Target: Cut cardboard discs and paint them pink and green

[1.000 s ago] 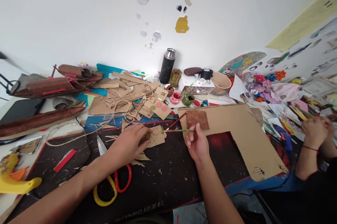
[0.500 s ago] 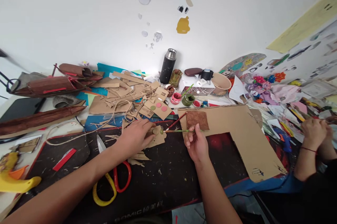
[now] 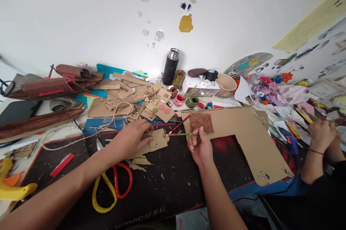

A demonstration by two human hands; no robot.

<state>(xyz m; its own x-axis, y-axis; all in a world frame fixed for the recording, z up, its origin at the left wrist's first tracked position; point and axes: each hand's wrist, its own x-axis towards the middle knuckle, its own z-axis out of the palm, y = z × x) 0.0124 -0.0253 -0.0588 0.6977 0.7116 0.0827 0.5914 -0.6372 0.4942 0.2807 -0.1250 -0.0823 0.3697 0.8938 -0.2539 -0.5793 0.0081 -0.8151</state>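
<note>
My right hand (image 3: 201,147) is closed round a thin paintbrush (image 3: 180,135), whose tip points left at a small piece of cardboard (image 3: 159,140). Round discs lie on that cardboard, one of them green at its right edge. My left hand (image 3: 135,137) rests on the cardboard's left part, fingers bent and a little apart; whether it pinches the edge is hard to tell. Beyond my right hand a brown painted piece (image 3: 201,123) lies on a large cut cardboard sheet (image 3: 254,143), beside a red brush (image 3: 180,124).
Red and yellow scissors (image 3: 108,186) lie below my left forearm. Behind are cardboard scraps (image 3: 124,94), a green paint jar (image 3: 191,101), a pink paint jar (image 3: 179,100) and a black flask (image 3: 171,67). Another person's hands (image 3: 323,134) are at the far right.
My left hand has shifted slightly left and its fingers have drawn back, showing more of the small cardboard and its discs. The brush stays in my right hand. The view has moved slightly.
</note>
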